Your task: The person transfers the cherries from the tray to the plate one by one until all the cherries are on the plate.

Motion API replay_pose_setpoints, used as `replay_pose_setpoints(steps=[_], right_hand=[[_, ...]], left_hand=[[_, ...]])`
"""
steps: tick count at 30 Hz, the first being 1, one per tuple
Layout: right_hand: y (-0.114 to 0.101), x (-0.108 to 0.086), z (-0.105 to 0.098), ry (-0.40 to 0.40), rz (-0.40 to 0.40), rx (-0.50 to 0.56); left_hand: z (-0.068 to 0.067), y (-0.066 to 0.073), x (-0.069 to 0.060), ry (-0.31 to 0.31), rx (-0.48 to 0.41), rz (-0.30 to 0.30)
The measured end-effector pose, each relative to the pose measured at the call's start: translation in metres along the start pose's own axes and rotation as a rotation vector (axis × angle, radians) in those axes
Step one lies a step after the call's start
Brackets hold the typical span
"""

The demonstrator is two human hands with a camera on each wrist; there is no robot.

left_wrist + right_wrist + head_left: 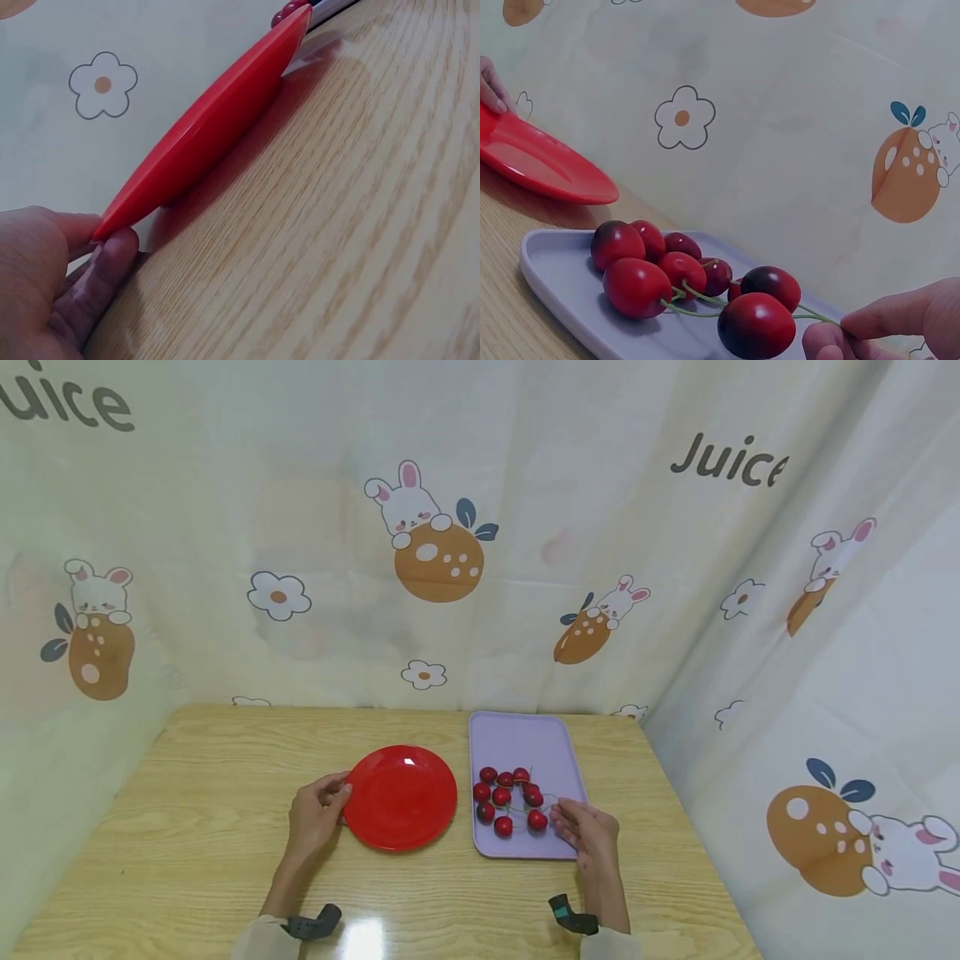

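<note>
A red plate (401, 797) sits on the wooden table, and my left hand (317, 814) pinches its left rim between thumb and fingers. In the left wrist view the plate (202, 139) shows edge-on, its rim between the fingertips. Right of it lies a lilac tray (521, 735) with several dark red cherries (501, 796) in its front half. My right hand (592, 835) is at the tray's right side, pinching green cherry stems. In the right wrist view, those stems (817, 318) run from the fingertips to the nearest cherries (757, 326).
The wooden table (225, 827) extends around the plate and tray. A pale printed curtain (322, 527) hangs behind the table and along its sides. Dark straps (573, 917) are on both wrists.
</note>
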State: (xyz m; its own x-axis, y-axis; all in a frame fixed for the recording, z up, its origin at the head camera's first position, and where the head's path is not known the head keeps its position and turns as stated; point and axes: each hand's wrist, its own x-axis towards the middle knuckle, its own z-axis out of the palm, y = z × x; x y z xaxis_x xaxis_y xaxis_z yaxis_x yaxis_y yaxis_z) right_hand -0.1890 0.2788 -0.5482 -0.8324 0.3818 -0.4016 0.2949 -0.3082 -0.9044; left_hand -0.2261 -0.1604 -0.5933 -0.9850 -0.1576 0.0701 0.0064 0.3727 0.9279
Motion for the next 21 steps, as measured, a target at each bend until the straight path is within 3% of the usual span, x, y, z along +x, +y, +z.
replay_pose_setpoints(steps=[8,21], right_hand=[[-0.0016,-0.0009,0.0005,0.007,0.008,0.022],[-0.0043,-0.0042,0.0025,-0.020,0.027,0.061]], left_hand=[[-0.0001,0.0015,-0.0012,-0.008,-0.013,-0.016],[0.0007,-0.0013,-0.0017,0.002,0.004,0.014]])
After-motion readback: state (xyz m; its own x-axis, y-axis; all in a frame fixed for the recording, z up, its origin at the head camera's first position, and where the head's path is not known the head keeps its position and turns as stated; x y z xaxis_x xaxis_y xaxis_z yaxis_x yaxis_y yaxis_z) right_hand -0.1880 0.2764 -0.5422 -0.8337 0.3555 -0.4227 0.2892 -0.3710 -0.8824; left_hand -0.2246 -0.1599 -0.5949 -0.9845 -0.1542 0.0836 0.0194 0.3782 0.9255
